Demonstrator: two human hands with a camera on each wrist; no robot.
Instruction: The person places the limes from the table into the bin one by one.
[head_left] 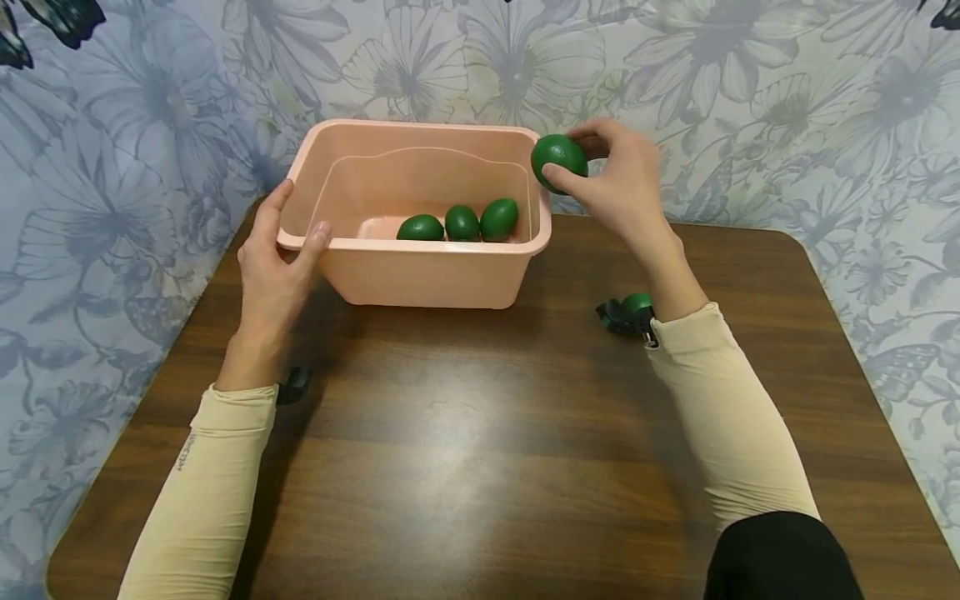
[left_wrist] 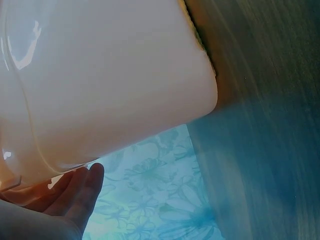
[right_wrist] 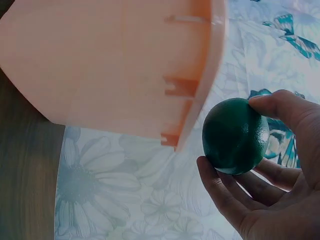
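A pale pink plastic basin (head_left: 427, 279) stands at the far edge of the table. Inside it, three green limes (head_left: 462, 223) lie in a row, their lower parts hidden by the front wall. My left hand (head_left: 273, 271) grips the basin's left end, thumb over the front rim; the left wrist view has its fingers (left_wrist: 82, 192) against the outer wall. Just outside the right rim, my right hand (head_left: 618, 179) pinches another glossy lime (head_left: 558, 162) between thumb and fingers. In the right wrist view that lime (right_wrist: 235, 135) is beside the basin's outer wall (right_wrist: 100, 65), apart from it.
The brown wooden table (head_left: 450, 467) has rounded corners and extends toward me from the basin. Behind and around it hangs or lies a floral covering (head_left: 750, 108) with butterflies. A black wrist camera (head_left: 628, 317) sticks out from my right cuff, low over the tabletop.
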